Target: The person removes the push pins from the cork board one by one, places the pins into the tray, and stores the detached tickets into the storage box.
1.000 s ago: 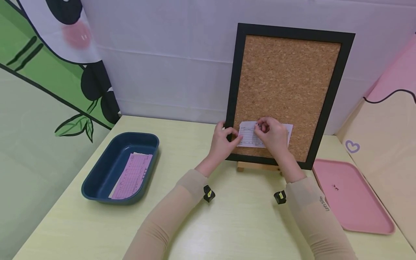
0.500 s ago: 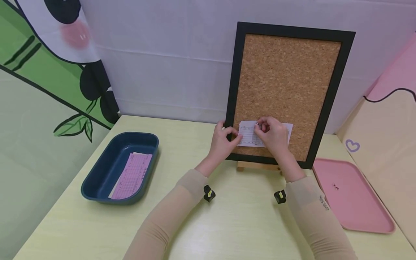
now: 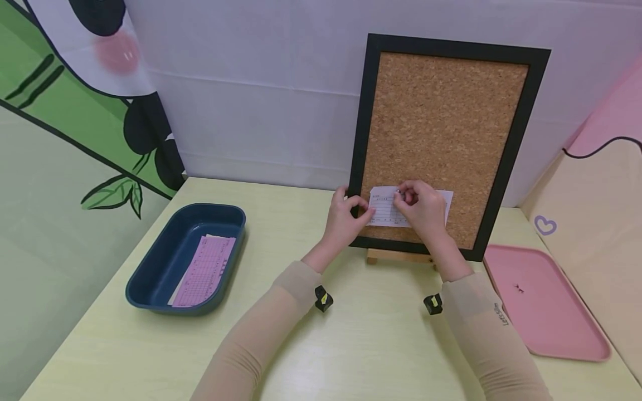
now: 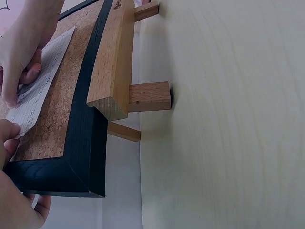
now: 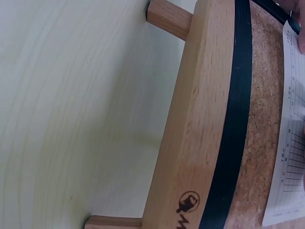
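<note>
A cork board (image 3: 446, 122) in a black frame leans upright on a wooden easel (image 3: 398, 256). Flat against its lower part lies a white printed paper slip (image 3: 383, 210). My left hand (image 3: 342, 221) grips the board's left edge, some fingers behind the frame, with thumb and index fingertips on the slip's left end. My right hand (image 3: 425, 210) covers the slip's middle and pinches a small shiny pushpin (image 3: 400, 192) against its upper part. In the left wrist view, the slip (image 4: 43, 81) shows between both hands; the right wrist view shows its lower edge.
On the left of the table stands a blue bin (image 3: 145, 273) holding pink and pale paper slips (image 3: 205, 273). A pink tray (image 3: 562, 317) with tiny dark pins (image 3: 519, 288) lies at the right, partly behind the right sleeve. A fabric backdrop (image 3: 261, 111) hangs behind.
</note>
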`<state>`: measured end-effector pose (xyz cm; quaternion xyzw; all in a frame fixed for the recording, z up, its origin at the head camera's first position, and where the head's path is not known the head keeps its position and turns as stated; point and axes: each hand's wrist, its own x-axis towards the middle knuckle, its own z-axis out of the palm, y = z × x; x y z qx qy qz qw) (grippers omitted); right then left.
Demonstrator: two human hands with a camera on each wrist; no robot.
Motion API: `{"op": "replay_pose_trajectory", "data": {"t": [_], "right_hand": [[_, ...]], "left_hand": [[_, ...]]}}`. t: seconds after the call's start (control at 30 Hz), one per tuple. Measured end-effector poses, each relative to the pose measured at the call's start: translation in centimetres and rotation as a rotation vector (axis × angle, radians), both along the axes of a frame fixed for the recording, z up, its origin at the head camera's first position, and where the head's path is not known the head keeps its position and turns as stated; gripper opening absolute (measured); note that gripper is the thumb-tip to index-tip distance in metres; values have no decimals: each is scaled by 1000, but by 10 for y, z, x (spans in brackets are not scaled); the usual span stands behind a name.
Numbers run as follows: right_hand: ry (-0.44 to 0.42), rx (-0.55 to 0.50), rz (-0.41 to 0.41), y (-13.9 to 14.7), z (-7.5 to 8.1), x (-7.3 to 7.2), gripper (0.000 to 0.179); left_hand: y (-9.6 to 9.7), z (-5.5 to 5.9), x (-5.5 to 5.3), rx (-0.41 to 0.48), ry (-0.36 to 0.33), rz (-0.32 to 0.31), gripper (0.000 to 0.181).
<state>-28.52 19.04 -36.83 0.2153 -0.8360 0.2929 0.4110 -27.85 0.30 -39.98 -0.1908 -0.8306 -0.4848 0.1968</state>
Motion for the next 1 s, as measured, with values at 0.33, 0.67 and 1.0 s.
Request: {"op": "replay_pose_trajectory", "data": {"t": [0.33,0.67,1.0], "right_hand": [[-29,-66,93,5,4,1,6],[-74,-73,179,12,6,9,9],[-42,-77,217,18,14,18,11]], "left_hand": [[0,3,2,3,9,9,15],[-1,6,5,1,-14,19,15],[-2,10,11,-7,-49,44,17]]}}
